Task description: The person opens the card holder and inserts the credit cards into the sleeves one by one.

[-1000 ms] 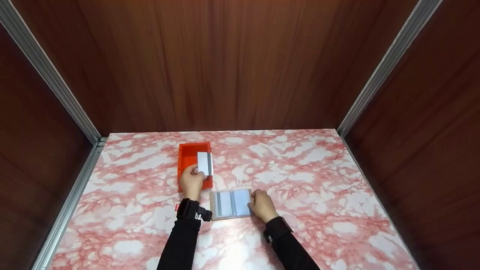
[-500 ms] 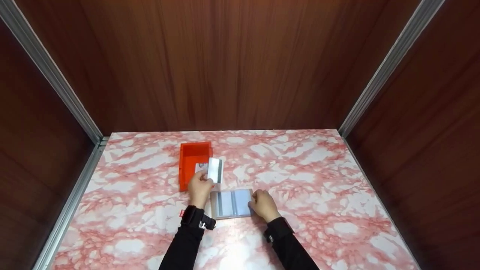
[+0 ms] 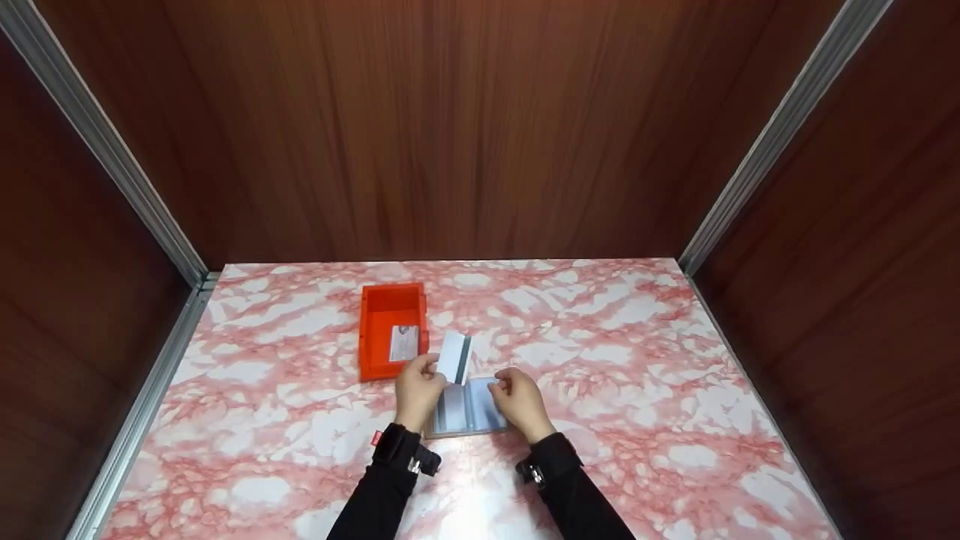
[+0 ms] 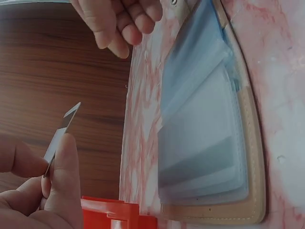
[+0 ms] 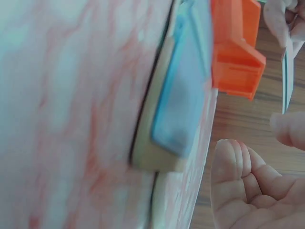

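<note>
My left hand (image 3: 418, 391) pinches a white card (image 3: 453, 355) with a dark stripe between thumb and fingers, above the far edge of a card holder (image 3: 481, 414). The holder lies spread open on the table, with a tan stitched cover and clear plastic sleeves. In the left wrist view, a striped card (image 4: 205, 157) shows inside the near sleeve (image 4: 224, 119). My right hand (image 3: 519, 405) hovers over the holder's right side, fingers loosely bent and holding nothing. Seen from the right wrist, a gap separates its thumb (image 5: 289, 129) from the fingers (image 5: 233, 167), and it is apart from the held card.
Behind my left hand stands an orange-red box (image 3: 364, 330) with another printed card (image 3: 403, 343) on its floor. A small red tag (image 3: 376, 437) shows beside the left wrist. Wood-grain panels (image 3: 480, 135) rise behind and beside the pink marbled table (image 3: 645, 390).
My left hand has carried the white card from over the box rightward and nearer, to above the holder. My right hand has lifted from the holder's right edge and shifted slightly inward.
</note>
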### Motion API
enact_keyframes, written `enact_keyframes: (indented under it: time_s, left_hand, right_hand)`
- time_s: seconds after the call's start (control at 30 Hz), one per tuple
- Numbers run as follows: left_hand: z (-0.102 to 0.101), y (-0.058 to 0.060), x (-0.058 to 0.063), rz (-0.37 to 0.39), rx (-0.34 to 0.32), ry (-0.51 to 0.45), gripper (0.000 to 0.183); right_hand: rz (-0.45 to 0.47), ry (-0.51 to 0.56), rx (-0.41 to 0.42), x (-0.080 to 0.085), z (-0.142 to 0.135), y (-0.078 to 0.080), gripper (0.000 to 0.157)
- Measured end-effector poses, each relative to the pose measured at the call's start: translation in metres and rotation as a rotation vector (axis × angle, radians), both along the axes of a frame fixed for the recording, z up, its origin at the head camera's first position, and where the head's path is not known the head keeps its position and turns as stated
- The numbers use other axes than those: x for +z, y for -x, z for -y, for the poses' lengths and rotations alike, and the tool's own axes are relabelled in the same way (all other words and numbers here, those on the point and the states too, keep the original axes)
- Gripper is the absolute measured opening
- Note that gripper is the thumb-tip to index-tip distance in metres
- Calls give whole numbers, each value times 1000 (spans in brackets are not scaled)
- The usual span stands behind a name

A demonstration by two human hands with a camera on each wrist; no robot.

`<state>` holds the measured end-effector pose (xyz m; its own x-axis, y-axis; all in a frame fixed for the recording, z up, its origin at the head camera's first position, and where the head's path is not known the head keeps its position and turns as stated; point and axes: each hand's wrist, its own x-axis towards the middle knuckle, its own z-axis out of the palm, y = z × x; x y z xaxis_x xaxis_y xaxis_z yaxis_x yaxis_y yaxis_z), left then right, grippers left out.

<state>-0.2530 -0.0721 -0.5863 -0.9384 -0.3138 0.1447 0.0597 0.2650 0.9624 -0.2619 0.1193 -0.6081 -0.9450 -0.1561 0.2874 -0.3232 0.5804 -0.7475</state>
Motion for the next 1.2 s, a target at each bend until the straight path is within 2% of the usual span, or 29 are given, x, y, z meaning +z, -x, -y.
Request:
enact_keyframes:
  time_s: [0.4, 0.53, 0.87, 1.2]
  left_hand:
    - [-13, -11, -7, -15, -103, -4, 39]
    - [-18, -15, -8, -8, -135, -45, 38]
    - [-29, -23, -20, 18, -160, -128, 40]
    - [-27, -25, -21, 9, -165, -61, 37]
  right_hand:
    - [135, 128, -37, 11, 10, -2, 25]
    - [175, 168, -34, 13, 12, -2, 25]
    - [156, 76, -100, 13, 12, -4, 17]
    - [166, 106, -102, 17, 13, -3, 16]
